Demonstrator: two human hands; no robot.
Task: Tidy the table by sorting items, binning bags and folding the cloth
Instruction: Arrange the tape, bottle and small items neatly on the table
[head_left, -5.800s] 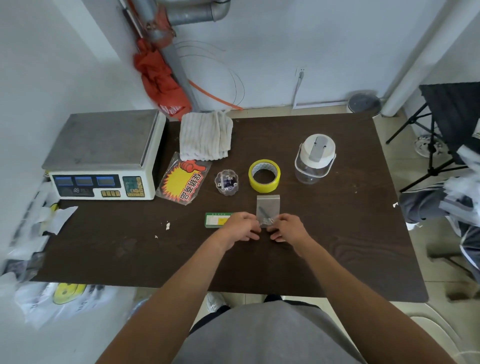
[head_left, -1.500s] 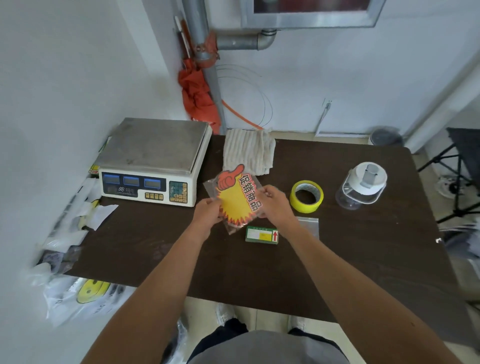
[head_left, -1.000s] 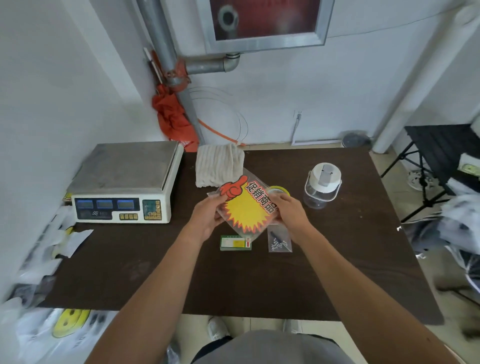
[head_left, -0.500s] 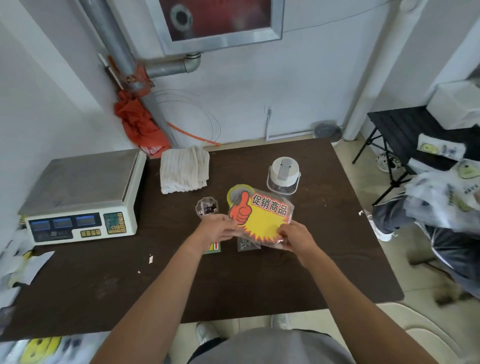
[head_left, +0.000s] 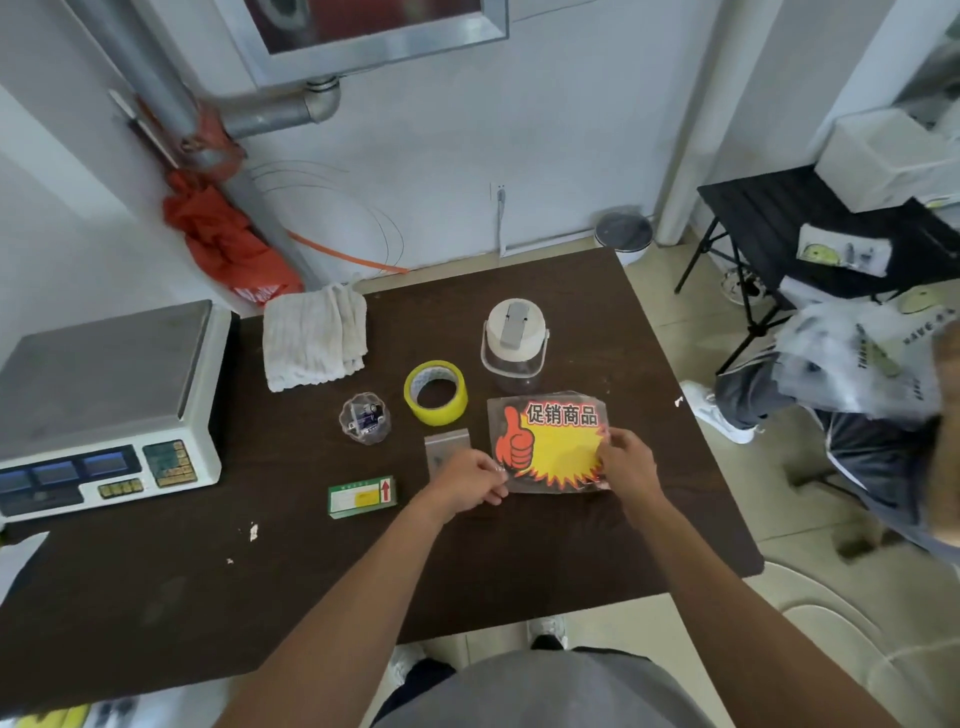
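In the head view, your left hand (head_left: 470, 480) pinched the near-left corner of the clear bag of promo cards (head_left: 550, 447), and your right hand (head_left: 626, 462) gripped its right edge. The bag sat low at the brown table (head_left: 156, 597), just near of the white-lidded clear jar (head_left: 514, 345) and right of a small zip bag (head_left: 447, 444). A small clear tub (head_left: 364, 418) held dark bits. The folded cloth (head_left: 314, 343) lay at the far edge.

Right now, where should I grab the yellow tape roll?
Come from above, I'd say. The yellow tape roll lies flat, hole facing up, so a grip pinching one wall, fingers inside the hole and thumb outside, should hold it.
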